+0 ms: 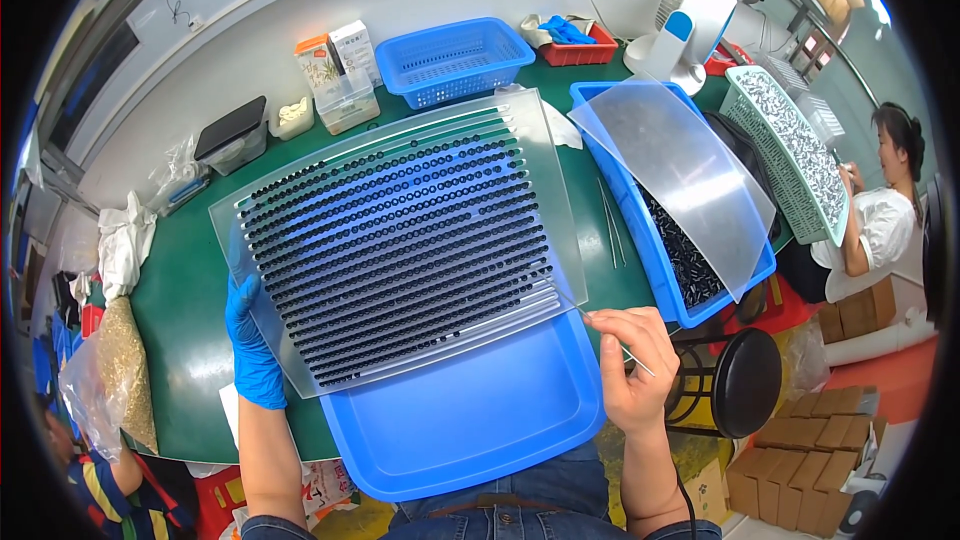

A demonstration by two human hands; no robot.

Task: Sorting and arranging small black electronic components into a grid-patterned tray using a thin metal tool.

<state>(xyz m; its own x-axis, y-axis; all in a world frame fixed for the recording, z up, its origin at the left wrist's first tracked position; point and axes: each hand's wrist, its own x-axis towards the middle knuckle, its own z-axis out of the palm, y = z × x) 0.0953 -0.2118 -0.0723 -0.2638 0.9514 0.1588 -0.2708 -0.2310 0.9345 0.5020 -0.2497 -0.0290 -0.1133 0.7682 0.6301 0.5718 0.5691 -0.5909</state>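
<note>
A clear plastic plate (560, 200) with many rows of small black round parts (400, 230) lies tilted over a blue tray (465, 430). My left hand (256, 345), in a blue glove, grips the plate's left edge; its thumb shows and the other fingers are partly hidden beneath. Bare, my right hand (636, 365) pinches a thin pointed metal tool (640, 362). The tool's tip reaches the plate's lower right edge, by the ends of the rows. Some lower rows stop short on the right, and a few upper grooves show few parts.
On the green table (180, 290), metal tweezers (612, 225) lie right of the plate. A blue bin (665, 305) of black parts sits partly under a clear sheet (690, 180). Behind stand a blue basket (455, 60) and white fan (680, 35). A co-worker (885, 210) sits at right.
</note>
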